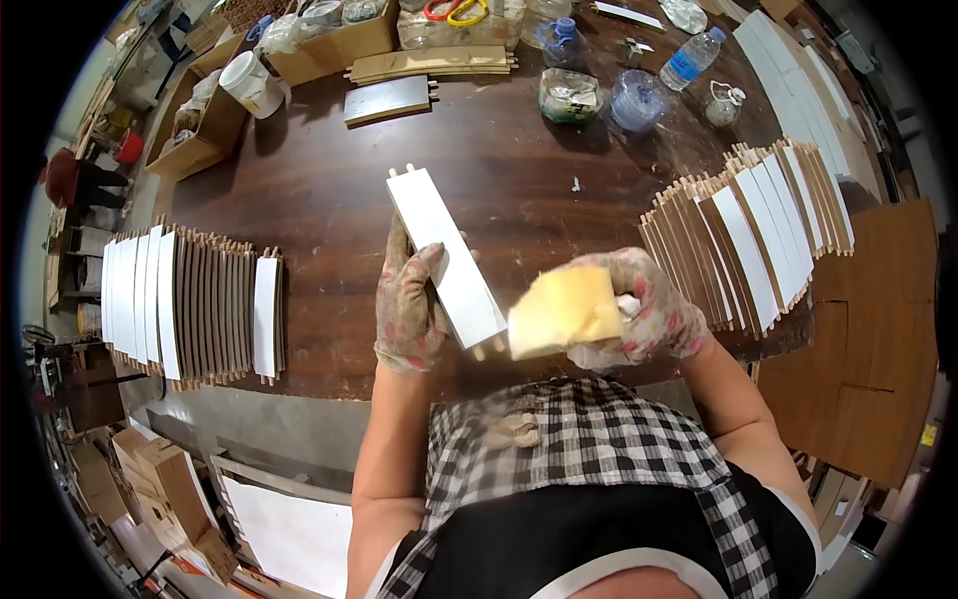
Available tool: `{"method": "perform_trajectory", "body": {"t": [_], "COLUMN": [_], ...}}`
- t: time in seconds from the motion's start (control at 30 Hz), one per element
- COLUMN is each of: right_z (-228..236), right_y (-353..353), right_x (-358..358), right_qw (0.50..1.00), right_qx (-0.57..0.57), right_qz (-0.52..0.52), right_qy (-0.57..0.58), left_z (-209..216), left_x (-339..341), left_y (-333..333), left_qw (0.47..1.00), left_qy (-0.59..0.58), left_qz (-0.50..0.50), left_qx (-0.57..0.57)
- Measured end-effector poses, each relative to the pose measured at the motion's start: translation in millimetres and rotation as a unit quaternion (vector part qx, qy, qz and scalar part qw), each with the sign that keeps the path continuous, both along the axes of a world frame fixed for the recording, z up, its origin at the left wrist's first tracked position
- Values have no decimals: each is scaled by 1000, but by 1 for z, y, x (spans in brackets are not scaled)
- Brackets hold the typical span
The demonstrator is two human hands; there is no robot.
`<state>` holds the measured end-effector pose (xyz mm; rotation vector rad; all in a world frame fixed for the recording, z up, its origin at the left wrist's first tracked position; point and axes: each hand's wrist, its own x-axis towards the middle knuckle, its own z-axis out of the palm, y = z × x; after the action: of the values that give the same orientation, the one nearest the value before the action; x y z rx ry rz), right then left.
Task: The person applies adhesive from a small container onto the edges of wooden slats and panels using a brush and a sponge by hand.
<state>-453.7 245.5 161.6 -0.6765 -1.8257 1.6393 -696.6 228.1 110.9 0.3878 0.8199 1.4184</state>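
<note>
Both my hands wear stained, pink-patterned work gloves. My left hand (410, 299) is closed round a white board (446, 255) with wooden dowels sticking out of its two ends. The board is tilted above the dark table, its upper end leaning left. In my right hand (644, 309) is a yellow sponge block (567, 307), close beside the board's lower end; I cannot tell whether they touch. A small white wad (628, 305), perhaps cloth, shows between the sponge and my right fingers.
Doweled boards stand in a row at left (180, 304) and another row at right (743, 240). Across the back of the brown table (329, 220) are a white bucket (251, 84), cardboard boxes (205, 130), a water bottle (693, 60) and jars. A person (80, 185) is far left.
</note>
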Motion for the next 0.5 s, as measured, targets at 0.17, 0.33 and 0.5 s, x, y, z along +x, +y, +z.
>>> {"method": "perform_trajectory", "body": {"t": [0.17,0.33,0.5], "right_z": [7,-12,-12], "right_y": [3,2,15], "right_x": [-18,-1,-21], "right_qw": [993,998,991], "right_qx": [91,6,131], "right_qz": [50,-1,-9], "right_qy": [-54,59,-26], "left_z": [2,1,9], "left_x": [4,1,8], "left_y": [1,2,-1], "left_qw": [1000,1000,1000], "left_qy": [13,-20,16], "left_qz": [-1,-11,6], "left_qx": [-1,15,9]}}
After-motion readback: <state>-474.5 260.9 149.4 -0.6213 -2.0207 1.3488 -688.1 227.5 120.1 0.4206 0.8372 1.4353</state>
